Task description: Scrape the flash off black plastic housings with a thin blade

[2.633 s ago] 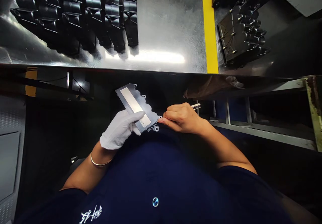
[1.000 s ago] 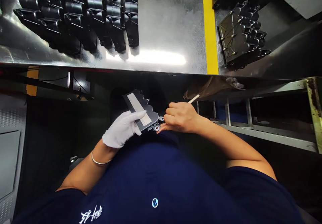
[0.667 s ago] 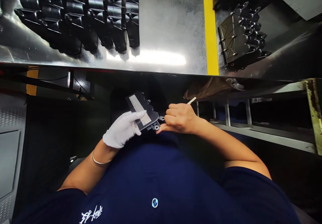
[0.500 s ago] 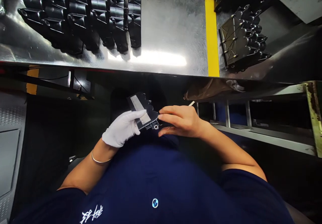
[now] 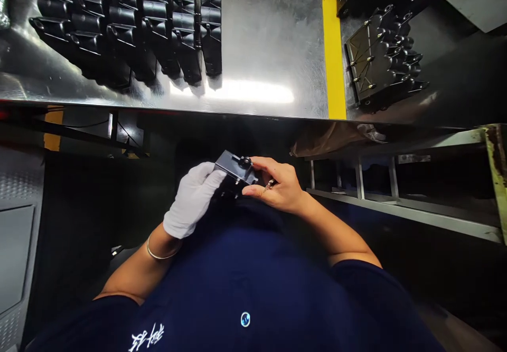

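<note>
Hands: the gloved left hand (image 5: 192,199) is closed on one end of a black molded housing (image 5: 233,168), thumb on its near edge. The bare right hand (image 5: 283,186) brackets the opposite end between fingers and thumb; a small metal-tipped tool (image 5: 270,184) lies within this hand, mostly hidden.

Position: the housing is held in midair, tilted, in front of the dark blue shirt (image 5: 237,278), below the front edge of the metal surface (image 5: 257,35).

Handling: support the body firmly with the left hand and steady the projecting end with the right. Grip the solid side walls; the small lugs appear less suitable for bearing load. Turn the part with both hands together, avoiding twist at one end. Direct the tool tip away from the housing faces and the bare fingers, as contact could scratch or prick. Tilt the part toward the light for a clear view.

Surroundings: rows of black housings (image 5: 154,35) stand on the surface to the left. Beyond the yellow strip (image 5: 334,56), a ribbed black housing (image 5: 366,62) rests at right. Elbow clearance from the metal rack (image 5: 420,215) is advisable.
</note>
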Motion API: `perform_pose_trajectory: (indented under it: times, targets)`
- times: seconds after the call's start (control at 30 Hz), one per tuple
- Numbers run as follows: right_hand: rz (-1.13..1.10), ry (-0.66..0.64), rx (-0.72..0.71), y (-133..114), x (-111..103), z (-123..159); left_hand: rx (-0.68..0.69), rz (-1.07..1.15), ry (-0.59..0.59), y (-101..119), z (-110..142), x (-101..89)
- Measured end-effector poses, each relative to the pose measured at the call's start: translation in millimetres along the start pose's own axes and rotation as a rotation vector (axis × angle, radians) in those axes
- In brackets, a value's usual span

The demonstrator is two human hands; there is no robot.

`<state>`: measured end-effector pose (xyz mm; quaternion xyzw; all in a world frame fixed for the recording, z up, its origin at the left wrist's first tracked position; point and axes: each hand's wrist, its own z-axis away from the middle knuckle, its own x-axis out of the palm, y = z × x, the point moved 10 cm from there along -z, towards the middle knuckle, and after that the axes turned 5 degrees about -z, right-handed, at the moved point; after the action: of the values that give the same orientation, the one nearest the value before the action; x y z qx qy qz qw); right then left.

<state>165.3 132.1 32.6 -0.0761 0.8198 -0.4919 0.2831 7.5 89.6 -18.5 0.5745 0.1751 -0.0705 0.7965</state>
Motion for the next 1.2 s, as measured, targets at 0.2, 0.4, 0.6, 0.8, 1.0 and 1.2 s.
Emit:
perform_pose_trajectory:
  times: [0.2,0.4,0.6,0.8,1.0,1.2]
  targets:
    - [-0.064,-0.010,0.202,17,-1,8,-0.113,0.029,-0.126,-7,-3,0.3]
    - [-0.126,-0.254,0.053,-2,18,10,-0.147,-0.013,-0.275,-5,4,17.1]
    - [-0.108,-0.356,0.080,-2,23,13,-0.111,-0.086,-0.337,-3,6,23.9]
    - [0.012,-0.318,0.184,17,25,14,-0.013,-0.100,-0.478,8,11,37.2]
    - [-0.120,-0.220,0.325,26,20,21,-0.023,-0.074,-0.118,6,1,5.3]
    - [-0.165,-0.087,0.128,5,15,18,0.010,-0.073,0.001,4,3,-3.7]
